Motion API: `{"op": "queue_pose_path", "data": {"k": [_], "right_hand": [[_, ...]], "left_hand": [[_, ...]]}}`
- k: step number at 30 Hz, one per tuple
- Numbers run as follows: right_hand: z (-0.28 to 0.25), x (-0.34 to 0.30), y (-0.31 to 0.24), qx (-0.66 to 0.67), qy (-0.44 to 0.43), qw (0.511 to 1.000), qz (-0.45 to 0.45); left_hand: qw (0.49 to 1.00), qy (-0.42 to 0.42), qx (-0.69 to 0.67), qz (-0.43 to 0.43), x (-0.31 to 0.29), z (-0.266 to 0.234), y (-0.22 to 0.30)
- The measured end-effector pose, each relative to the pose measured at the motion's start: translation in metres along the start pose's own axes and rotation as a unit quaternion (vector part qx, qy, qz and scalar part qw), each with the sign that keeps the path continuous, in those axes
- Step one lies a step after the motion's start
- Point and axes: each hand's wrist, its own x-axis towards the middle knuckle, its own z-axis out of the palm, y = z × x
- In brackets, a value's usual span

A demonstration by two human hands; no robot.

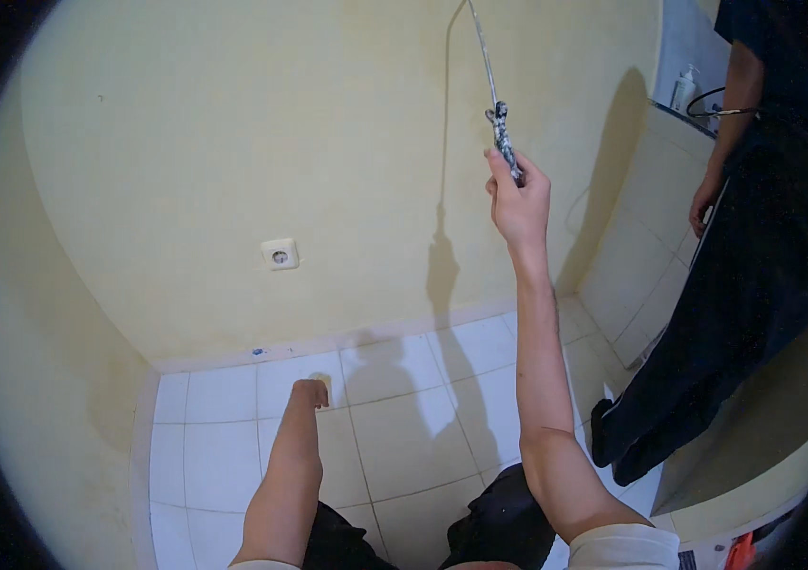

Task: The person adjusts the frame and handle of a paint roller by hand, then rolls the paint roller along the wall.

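Observation:
Raised in front of the wall, my right hand (520, 198) is closed round the lower end of a black-and-white knotted cord (503, 131). A small loop sticks out at the cord's upper end. From there a thin pale rod or taut line (483, 46) runs up out of view, so its far end is hidden. My left hand (311, 391) hangs low over the tiled floor, bent at the wrist with its fingers curled in. Whether anything lies inside those fingers I cannot make out. Shadows of the arm and the thin line fall on the wall.
A wall socket (280, 255) sits low on the yellowish wall (186, 142). At the right another person in dark clothes (736, 266) stands close by, beside a tiled counter (646, 204) with a white pump bottle (684, 88). White tiles (404, 423) cover the floor.

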Motion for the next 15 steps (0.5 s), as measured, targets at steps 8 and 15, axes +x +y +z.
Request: {"op": "queue_pose_path", "data": {"k": [8,15], "right_hand": [[0.024,-0.005,-0.003,0.038,-0.004,0.999,-0.014],[0.028,0.008,0.021,-0.058,-0.023,0.998,-0.001]], "left_hand": [[0.996,0.075,0.035,-0.013,-0.057,-0.009,0.021],[0.993,0.1,0.068,0.009,-0.062,-0.05,0.047]]}}
